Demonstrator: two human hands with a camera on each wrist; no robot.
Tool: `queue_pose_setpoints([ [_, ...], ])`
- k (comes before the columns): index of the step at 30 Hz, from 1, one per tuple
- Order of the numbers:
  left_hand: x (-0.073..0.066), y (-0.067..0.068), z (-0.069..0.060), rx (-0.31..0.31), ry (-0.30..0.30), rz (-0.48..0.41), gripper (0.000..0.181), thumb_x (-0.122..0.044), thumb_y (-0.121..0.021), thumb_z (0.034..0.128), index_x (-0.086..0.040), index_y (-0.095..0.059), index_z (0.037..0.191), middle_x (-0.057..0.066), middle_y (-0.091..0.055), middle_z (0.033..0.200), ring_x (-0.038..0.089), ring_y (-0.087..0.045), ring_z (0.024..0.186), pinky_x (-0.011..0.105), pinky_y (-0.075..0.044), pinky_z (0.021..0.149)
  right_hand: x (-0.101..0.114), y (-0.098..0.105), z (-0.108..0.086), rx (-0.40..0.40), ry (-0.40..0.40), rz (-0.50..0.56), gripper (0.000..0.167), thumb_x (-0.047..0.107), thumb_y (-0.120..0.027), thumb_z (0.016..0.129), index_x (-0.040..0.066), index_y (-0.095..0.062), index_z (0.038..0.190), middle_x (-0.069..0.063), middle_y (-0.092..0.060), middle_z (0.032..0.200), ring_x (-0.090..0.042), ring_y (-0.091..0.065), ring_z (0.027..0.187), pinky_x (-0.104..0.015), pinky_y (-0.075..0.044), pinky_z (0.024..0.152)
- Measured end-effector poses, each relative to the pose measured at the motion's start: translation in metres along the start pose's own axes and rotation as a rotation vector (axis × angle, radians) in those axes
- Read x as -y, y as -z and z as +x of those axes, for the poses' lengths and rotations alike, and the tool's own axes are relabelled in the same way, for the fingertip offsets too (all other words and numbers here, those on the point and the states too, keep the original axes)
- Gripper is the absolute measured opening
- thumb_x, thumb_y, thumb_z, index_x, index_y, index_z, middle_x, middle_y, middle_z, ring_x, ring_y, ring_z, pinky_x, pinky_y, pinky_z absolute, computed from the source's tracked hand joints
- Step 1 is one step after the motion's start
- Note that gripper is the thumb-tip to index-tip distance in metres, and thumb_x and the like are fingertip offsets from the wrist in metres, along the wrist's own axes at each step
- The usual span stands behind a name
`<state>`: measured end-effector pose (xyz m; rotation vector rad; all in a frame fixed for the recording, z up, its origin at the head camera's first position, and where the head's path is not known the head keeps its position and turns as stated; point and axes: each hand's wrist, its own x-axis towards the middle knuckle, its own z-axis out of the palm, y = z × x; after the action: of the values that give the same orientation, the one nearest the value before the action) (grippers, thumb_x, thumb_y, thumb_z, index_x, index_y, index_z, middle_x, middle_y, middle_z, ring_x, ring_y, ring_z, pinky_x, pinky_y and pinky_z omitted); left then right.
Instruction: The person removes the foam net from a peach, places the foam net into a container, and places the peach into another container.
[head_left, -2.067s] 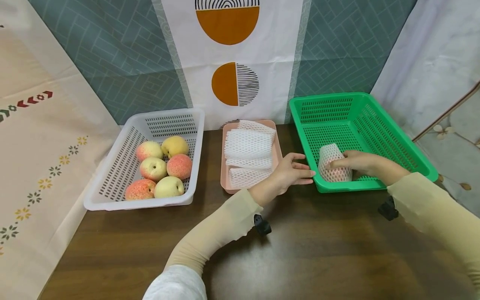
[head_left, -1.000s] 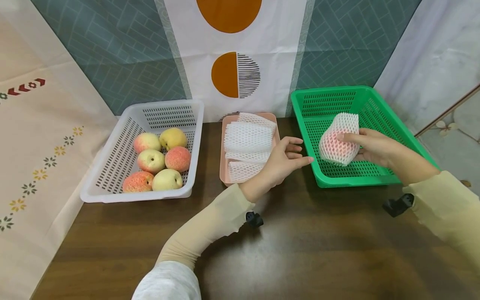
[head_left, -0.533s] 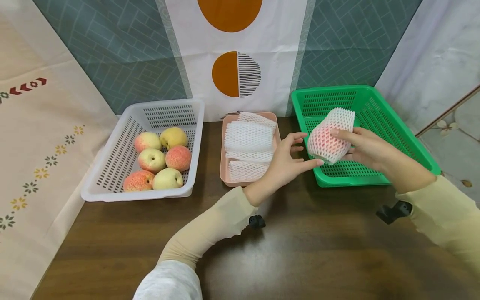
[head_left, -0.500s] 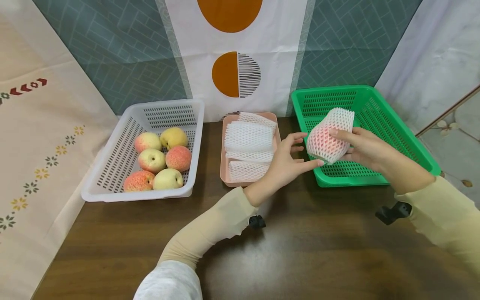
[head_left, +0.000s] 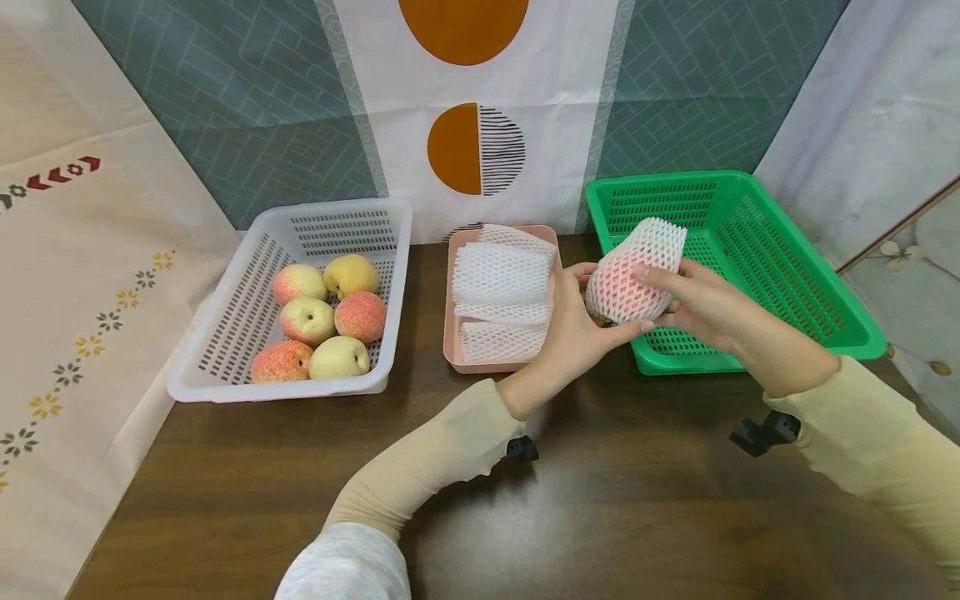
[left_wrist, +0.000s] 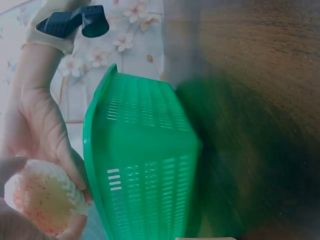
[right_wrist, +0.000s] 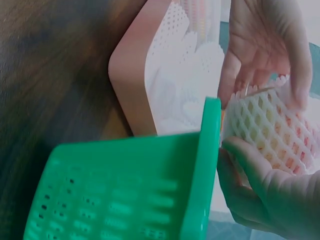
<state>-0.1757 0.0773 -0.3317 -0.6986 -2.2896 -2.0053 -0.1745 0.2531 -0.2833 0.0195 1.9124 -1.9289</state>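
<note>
My right hand [head_left: 701,304] holds a reddish peach [head_left: 626,283] in a white foam net over the near left side of the green basket [head_left: 678,365]. The net's loose end sticks up toward the back. My left hand [head_left: 566,333] grips the peach's other end, with its thumb below and fingers behind. The left wrist view shows the bare yellow-red end of the peach [left_wrist: 45,200] inside the net's opening. Both hands [right_wrist: 267,45] are around the netted fruit in the right wrist view. Some fingers are hidden behind it.
A pink tray [head_left: 449,337] with several flat white foam nets [head_left: 501,275] stands in the middle. At the left, a white basket [head_left: 281,392] holds several bare peaches [head_left: 360,317]. Patterned cloths hang behind the brown table [head_left: 465,500].
My right hand has lifted the netted peach from the green basket and brought it left. My left hand has left the basket's rim and now grips the peach too.
</note>
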Motion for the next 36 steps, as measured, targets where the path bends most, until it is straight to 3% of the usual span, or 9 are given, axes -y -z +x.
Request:
queue_pose_setpoints([
  [5,0.003,0.006,0.000,-0.021,0.001,-0.019,0.075,-0.008,-0.078,0.0746,-0.002,-0.028,0.130,0.014,-0.037,0.121,0.009,-0.047,0.094,0.022,-0.057,0.072,-0.001,-0.010,0.002,-0.006,0.009,0.016,0.068,0.033,-0.050,0.098,0.007,-0.011,0.147,-0.003,-0.039,0.128,-0.002,-0.060,0.099,-0.022,-0.054,0.080],
  [9,0.004,0.014,0.000,0.001,0.048,-0.013,0.069,-0.009,-0.077,0.0743,-0.002,-0.032,0.126,0.014,-0.040,0.119,0.013,-0.046,0.095,0.027,-0.056,0.076,-0.004,-0.015,0.001,-0.008,0.024,-0.046,0.070,0.034,-0.050,0.098,0.005,-0.010,0.147,-0.005,-0.037,0.131,-0.001,-0.058,0.101,-0.023,-0.053,0.086],
  [13,0.003,0.026,0.001,0.056,0.145,-0.073,0.067,-0.008,-0.076,0.0748,-0.004,-0.032,0.126,0.013,-0.040,0.121,0.017,-0.047,0.100,0.026,-0.052,0.080,-0.006,-0.020,0.000,-0.001,0.037,-0.153,0.068,0.032,-0.047,0.099,0.000,-0.010,0.146,-0.010,-0.035,0.135,0.001,-0.056,0.103,-0.033,-0.045,0.100],
  [18,0.004,0.042,0.001,0.101,0.283,-0.160,0.067,-0.010,-0.074,0.0775,-0.010,-0.032,0.130,0.011,-0.040,0.126,0.020,-0.051,0.104,0.024,-0.052,0.079,-0.007,-0.023,-0.003,-0.011,0.035,-0.274,0.068,0.029,-0.047,0.100,-0.005,-0.010,0.146,-0.020,-0.034,0.138,0.002,-0.056,0.101,-0.035,-0.043,0.101],
  [24,0.008,0.062,-0.003,0.161,0.374,-0.225,0.068,-0.005,-0.070,0.0790,-0.010,-0.030,0.133,0.014,-0.036,0.132,0.022,-0.053,0.102,0.030,-0.057,0.077,-0.008,-0.028,-0.009,-0.084,0.054,-0.415,0.086,0.028,-0.062,0.092,-0.001,-0.004,0.149,-0.027,-0.033,0.143,-0.033,-0.045,0.125,-0.051,-0.037,0.107],
  [29,0.007,0.079,-0.009,0.215,0.410,-0.220,0.068,-0.002,-0.069,0.0795,-0.008,-0.029,0.134,0.016,-0.036,0.132,0.022,-0.053,0.101,0.031,-0.057,0.077,-0.011,-0.036,-0.013,-0.176,0.186,-0.605,0.103,0.023,-0.076,0.081,0.002,-0.003,0.150,-0.028,-0.027,0.146,-0.044,-0.029,0.135,-0.060,-0.031,0.107],
  [36,0.003,0.098,-0.018,0.289,0.486,-0.200,0.064,-0.001,-0.067,0.0812,-0.007,-0.030,0.132,0.015,-0.038,0.122,0.023,-0.056,0.097,0.035,-0.058,0.076,-0.021,-0.047,-0.011,-0.176,0.446,-0.703,0.094,0.010,-0.082,0.073,0.003,-0.024,0.147,-0.022,-0.034,0.146,-0.038,-0.030,0.136,-0.058,-0.030,0.108],
])
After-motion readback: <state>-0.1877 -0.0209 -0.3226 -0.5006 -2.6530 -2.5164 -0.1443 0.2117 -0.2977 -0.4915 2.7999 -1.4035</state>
